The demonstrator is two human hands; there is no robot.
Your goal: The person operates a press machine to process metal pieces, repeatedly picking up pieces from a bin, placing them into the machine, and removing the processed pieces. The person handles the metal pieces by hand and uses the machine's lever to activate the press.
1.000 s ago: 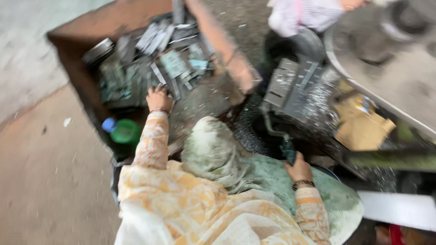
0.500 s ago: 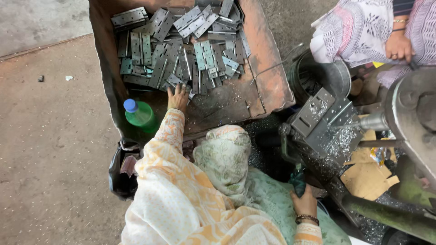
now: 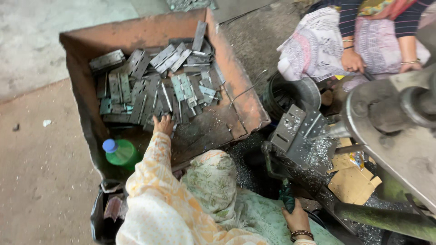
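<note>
My left hand (image 3: 163, 124) reaches forward in a yellow patterned sleeve and lies on the near edge of a pile of grey metal hinge plates (image 3: 154, 86). The plates fill a rusty orange metal tray (image 3: 236, 90). The fingers curl over the plates, and I cannot see whether they grip one. My right hand (image 3: 297, 218), with bangles at the wrist, is closed around a dark green handle (image 3: 287, 198) at the base of a grey machine (image 3: 299, 140). A pale green patterned cloth (image 3: 213, 181) covers my lap.
A green bottle with a blue cap (image 3: 119, 152) lies in the tray's near left corner. Metal shavings litter the machine. Cardboard scraps (image 3: 352, 181) lie to the right. Another person (image 3: 354, 41) sits at the top right by a round metal can (image 3: 290, 93). A black bag (image 3: 106, 211) sits at my lower left.
The view has swung and steadied, so the whole tray and the seated person now show. My left hand stays on the plates, and my right hand keeps its hold on the handle.
</note>
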